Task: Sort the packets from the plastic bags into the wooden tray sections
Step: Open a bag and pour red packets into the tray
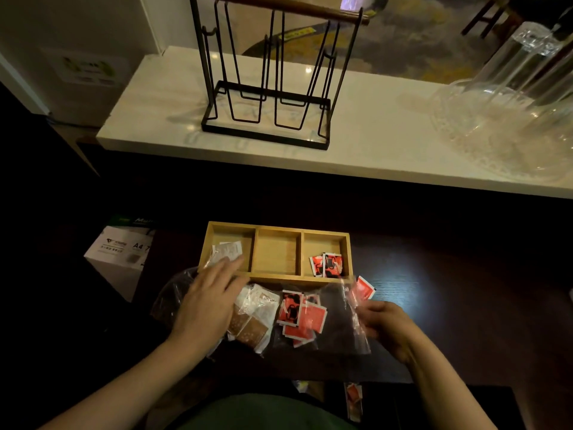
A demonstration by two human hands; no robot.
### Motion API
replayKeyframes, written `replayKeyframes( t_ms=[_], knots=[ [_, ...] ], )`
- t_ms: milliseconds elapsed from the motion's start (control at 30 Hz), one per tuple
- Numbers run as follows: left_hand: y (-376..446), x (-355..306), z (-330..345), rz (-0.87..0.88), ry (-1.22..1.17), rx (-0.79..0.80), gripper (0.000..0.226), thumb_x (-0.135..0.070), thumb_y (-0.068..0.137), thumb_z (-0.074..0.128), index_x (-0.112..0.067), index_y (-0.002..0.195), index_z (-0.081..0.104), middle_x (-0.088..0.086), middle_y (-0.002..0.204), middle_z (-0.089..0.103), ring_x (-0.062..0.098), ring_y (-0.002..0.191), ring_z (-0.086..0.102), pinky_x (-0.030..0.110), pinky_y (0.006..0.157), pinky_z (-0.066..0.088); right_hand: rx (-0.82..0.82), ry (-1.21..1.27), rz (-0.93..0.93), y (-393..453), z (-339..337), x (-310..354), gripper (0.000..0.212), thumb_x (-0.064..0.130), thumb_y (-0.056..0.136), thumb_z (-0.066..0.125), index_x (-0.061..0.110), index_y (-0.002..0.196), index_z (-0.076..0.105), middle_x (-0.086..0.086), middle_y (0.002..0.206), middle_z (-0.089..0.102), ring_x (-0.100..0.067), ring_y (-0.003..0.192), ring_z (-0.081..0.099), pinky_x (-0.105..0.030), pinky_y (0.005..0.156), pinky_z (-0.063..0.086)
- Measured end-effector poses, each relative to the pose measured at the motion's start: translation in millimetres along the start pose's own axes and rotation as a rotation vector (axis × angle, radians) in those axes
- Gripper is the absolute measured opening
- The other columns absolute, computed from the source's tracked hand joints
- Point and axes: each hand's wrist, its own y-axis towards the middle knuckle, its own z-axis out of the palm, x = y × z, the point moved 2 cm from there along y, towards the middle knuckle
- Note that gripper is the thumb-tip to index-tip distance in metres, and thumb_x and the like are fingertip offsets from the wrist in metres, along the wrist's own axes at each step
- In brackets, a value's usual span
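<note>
A wooden tray (277,279) with three sections lies on the dark table. White packets (228,251) sit in its left section, red packets (328,264) in its right one, and the middle is bare. In front of it lie clear plastic bags (335,321) with red packets (302,315) and white and brown packets (255,318) heaped together. My left hand (209,301) rests flat over the left bag, fingers spread toward the tray's left section. My right hand (384,321) pinches the bag's right edge, where one red packet (362,288) sticks up.
A black wire rack (269,88) stands on the white counter (372,144) behind the table, with clear glassware (511,100) at the right. A white paper box (121,252) sits left of the tray. More packets (353,398) lie near the table's front edge.
</note>
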Motion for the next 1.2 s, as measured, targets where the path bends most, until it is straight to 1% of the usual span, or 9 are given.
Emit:
replayKeyframes(
  t_ms=[133,233,300,433,567,700,933,1100,1200],
  knots=[
    [-3,-20,14,0.064,-0.182,0.178,0.027,-0.012,0.084,0.059,-0.027,0.106,0.065,-0.006,0.136,0.052,0.011,0.131,0.04,0.036,0.109,0.037,0.135,0.132,-0.024,-12,22,15,0.022,-0.008,0.086,0.055,-0.006,0.103,0.068,-0.018,0.092,0.071,-0.023,0.079,0.069,-0.029,0.068,0.06],
    [8,-51,4,-0.083,-0.594,0.25,0.019,-0.017,0.091,0.052,-0.027,0.103,0.063,-0.015,0.108,0.059,-0.004,0.096,0.053,0.015,0.08,0.044,0.19,0.143,-0.068,-21,52,26,0.021,-0.009,0.085,0.056,-0.001,0.094,0.073,-0.013,0.087,0.074,-0.021,0.075,0.07,-0.028,0.066,0.06],
    [22,-71,-6,-0.221,-0.874,0.31,0.013,-0.016,0.092,0.053,-0.019,0.1,0.063,-0.006,0.098,0.065,0.001,0.08,0.06,0.015,0.067,0.051,0.206,0.123,-0.095,-21,73,31,0.021,-0.01,0.083,0.058,0.002,0.086,0.075,-0.012,0.084,0.074,-0.021,0.075,0.071,-0.028,0.067,0.059],
    [35,-85,-13,-0.479,-1.279,0.387,0.014,-0.02,0.093,0.054,-0.008,0.095,0.06,0.013,0.099,0.068,0.021,0.082,0.071,0.023,0.063,0.058,0.154,-0.053,-0.177,-19,104,38,0.016,-0.007,0.081,0.064,0.003,0.092,0.071,-0.012,0.085,0.073,-0.02,0.076,0.069,-0.028,0.065,0.056],
    [35,-80,-10,-0.535,-1.199,0.388,0.019,-0.029,0.094,0.053,-0.013,0.086,0.061,0.007,0.085,0.069,0.018,0.074,0.071,0.029,0.063,0.06,0.075,-0.172,-0.221,-22,125,37,0.015,-0.009,0.081,0.062,-0.002,0.093,0.069,-0.009,0.076,0.07,-0.013,0.064,0.068,-0.023,0.058,0.056],
    [36,-74,-7,-0.488,-0.829,0.367,0.028,-0.031,0.094,0.051,-0.011,0.08,0.064,0.008,0.075,0.069,0.023,0.069,0.07,0.034,0.062,0.06,0.012,-0.342,-0.293,-21,138,30,0.014,0.0,0.078,0.067,0.004,0.09,0.072,-0.014,0.087,0.074,-0.027,0.083,0.071,-0.042,0.081,0.058],
    [31,-64,-13,-0.584,-1.238,0.461,0.029,-0.02,0.098,0.043,-0.001,0.096,0.065,0.022,0.086,0.071,0.03,0.073,0.071,0.029,0.059,0.058,0.052,-0.222,-0.239,-29,137,33,0.025,0.004,0.073,0.077,-0.001,0.095,0.065,-0.005,0.077,0.07,-0.018,0.073,0.068,-0.034,0.074,0.059],
    [35,-63,-14,-0.489,-1.131,0.388,0.026,-0.022,0.099,0.041,-0.019,0.083,0.061,0.007,0.072,0.065,0.016,0.055,0.061,0.024,0.049,0.051,0.131,-0.026,-0.175,-33,130,40,0.016,0.002,0.079,0.071,0.002,0.095,0.068,-0.009,0.082,0.071,-0.018,0.077,0.068,-0.031,0.075,0.057],
    [38,-64,-12,-0.454,-1.145,0.385,0.025,-0.021,0.097,0.043,-0.017,0.078,0.059,0.002,0.065,0.058,0.013,0.051,0.053,0.027,0.051,0.048,0.143,0.048,-0.159,-35,129,44,0.022,0.0,0.082,0.067,-0.006,0.103,0.065,-0.013,0.083,0.069,-0.019,0.073,0.066,-0.029,0.074,0.054]
  ],
)
